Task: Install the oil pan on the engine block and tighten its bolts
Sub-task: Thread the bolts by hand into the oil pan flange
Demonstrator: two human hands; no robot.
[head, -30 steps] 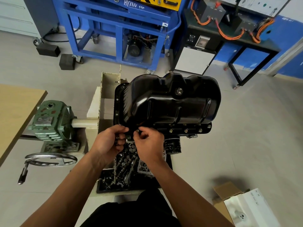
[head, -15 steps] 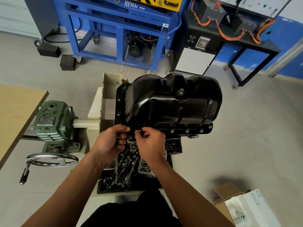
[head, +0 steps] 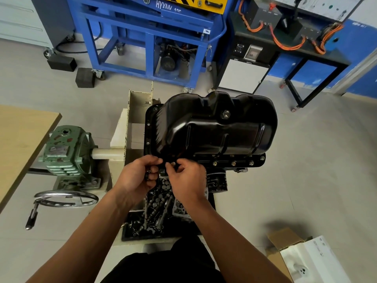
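A large black oil pan (head: 214, 129) sat bottom-up on the engine block, which was almost wholly hidden under it. Left of the pan stood a green gearbox (head: 65, 150). Below the pan's near edge lay a dark tray of loose engine parts (head: 155, 211).

At the pan's near-left corner was the person's left hand (head: 136, 178). Its fingers (head: 152, 176) were curled round small dark parts (head: 148, 173), probably spare bolts, and its thumb was against the pan's rim. Just right of it, the right hand (head: 187, 180) had thumb and forefinger pinched together on a brass-coloured bolt (head: 173, 163) at that rim. Three more fitted bolts (head: 233, 163) lined the pan's near edge further right.

The step looked like starting a bolt by hand. It would go best with the bolt held square to its hole and spun lightly until the threads caught freely. Every bolt should stay loose until all are in, then be tightened evenly. A dropped bolt would likely vanish into the tray.
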